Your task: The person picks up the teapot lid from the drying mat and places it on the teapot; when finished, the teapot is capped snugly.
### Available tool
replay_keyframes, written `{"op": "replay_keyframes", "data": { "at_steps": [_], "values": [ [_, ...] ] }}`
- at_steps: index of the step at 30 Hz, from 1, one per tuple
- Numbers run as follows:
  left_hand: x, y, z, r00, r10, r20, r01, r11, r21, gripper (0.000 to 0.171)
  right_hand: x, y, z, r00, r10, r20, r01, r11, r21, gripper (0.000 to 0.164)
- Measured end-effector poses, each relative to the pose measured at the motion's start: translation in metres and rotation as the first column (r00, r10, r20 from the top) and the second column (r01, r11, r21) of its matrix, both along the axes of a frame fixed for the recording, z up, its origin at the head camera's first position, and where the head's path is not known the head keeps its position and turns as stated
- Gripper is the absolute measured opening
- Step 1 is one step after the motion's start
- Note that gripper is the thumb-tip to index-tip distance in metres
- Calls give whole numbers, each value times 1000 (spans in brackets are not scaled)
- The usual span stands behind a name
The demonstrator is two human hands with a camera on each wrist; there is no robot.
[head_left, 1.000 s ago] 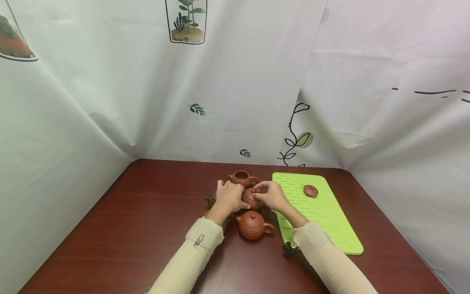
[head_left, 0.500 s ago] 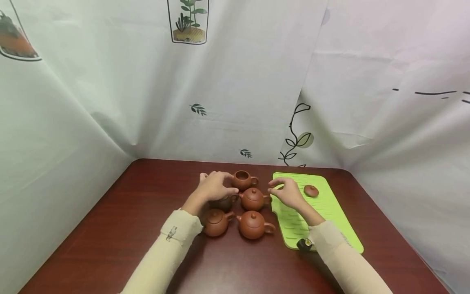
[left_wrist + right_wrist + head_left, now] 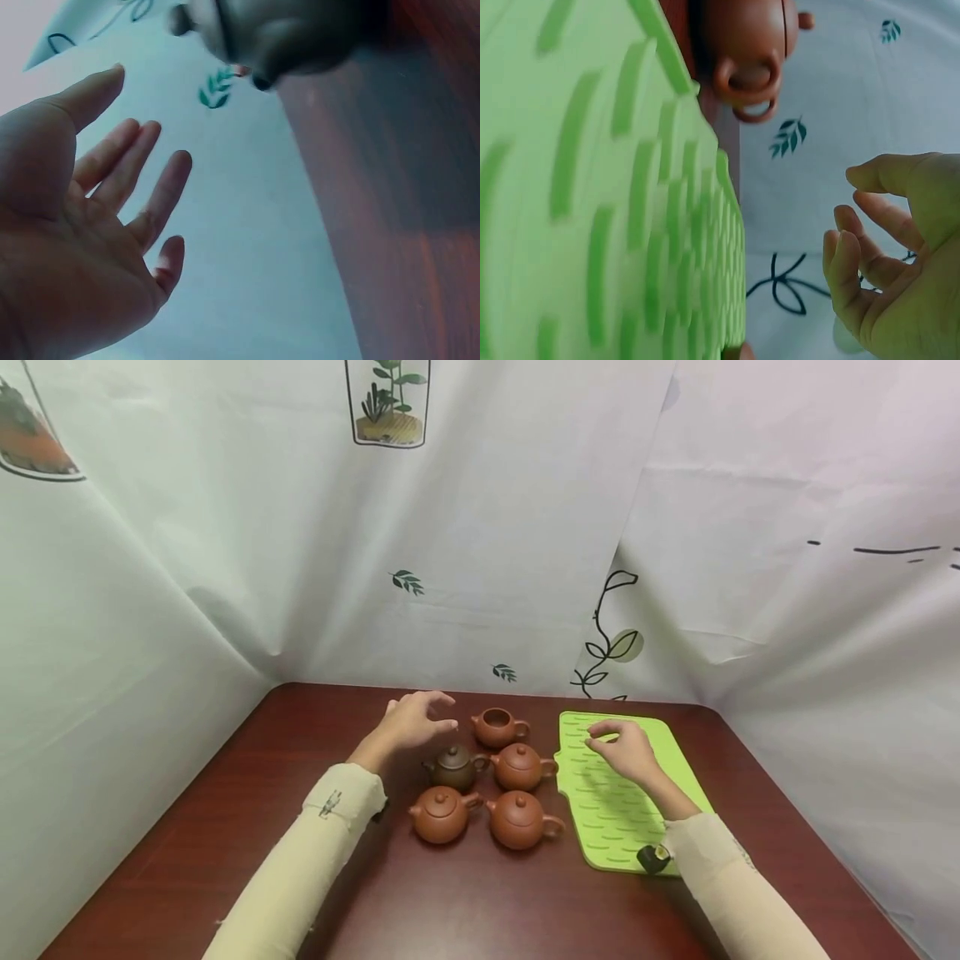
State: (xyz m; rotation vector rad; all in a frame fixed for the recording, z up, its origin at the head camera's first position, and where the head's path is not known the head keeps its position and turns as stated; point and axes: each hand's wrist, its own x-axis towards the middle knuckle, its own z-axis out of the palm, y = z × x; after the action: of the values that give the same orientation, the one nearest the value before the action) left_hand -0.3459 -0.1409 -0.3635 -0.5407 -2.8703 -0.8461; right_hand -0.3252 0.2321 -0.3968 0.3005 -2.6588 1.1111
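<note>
My left hand [image 3: 411, 720] is raised behind a dark brown teapot [image 3: 454, 767], holding nothing, its fingers spread and relaxed. In the left wrist view the dark teapot [image 3: 292, 34] shows beyond the fingers. Over the green ridged mat [image 3: 600, 810] is my right hand [image 3: 630, 756], empty, with loosely bent fingers and a gap between thumb and forefinger. A reddish-brown teapot [image 3: 520, 767] with its lid on stands beside the dark one. Behind it an uncovered teapot [image 3: 496, 727] shows its round opening. The loose lid on the mat is hidden by my right hand in the head view.
Two more lidded reddish-brown teapots stand in front, a left one [image 3: 440, 816] and a right one [image 3: 520, 821]. All stand on a dark red table [image 3: 300, 760]. A printed white cloth [image 3: 487, 527] hangs at the back and sides.
My right hand has let go of the middle teapot's lid knob and moved right, over the mat. My left hand has moved away left, uncovering the dark teapot and the front left one.
</note>
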Motion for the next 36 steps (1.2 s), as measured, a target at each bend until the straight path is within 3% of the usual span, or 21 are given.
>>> {"op": "replay_keyframes", "data": {
  "at_steps": [5,10,21,30,36],
  "values": [
    [-16,-6,-10,1000,23,-10,-24,999,-30,43,-4,19,-3,999,-46,-18,46,999,4,20],
    [-29,-9,-16,999,45,-11,-45,999,-13,43,-7,36,-5,994,-107,19,107,994,4,25],
    [-48,6,-24,998,-34,44,34,999,3,48,-14,56,-10,965,-248,81,247,969,11,37],
    [-60,19,-21,998,-24,65,28,998,-50,55,-21,67,-18,950,-298,96,300,954,-6,39],
    [-69,25,-26,995,-51,81,58,995,-80,56,-26,70,-24,951,-293,96,291,956,37,37]
  ]
}}
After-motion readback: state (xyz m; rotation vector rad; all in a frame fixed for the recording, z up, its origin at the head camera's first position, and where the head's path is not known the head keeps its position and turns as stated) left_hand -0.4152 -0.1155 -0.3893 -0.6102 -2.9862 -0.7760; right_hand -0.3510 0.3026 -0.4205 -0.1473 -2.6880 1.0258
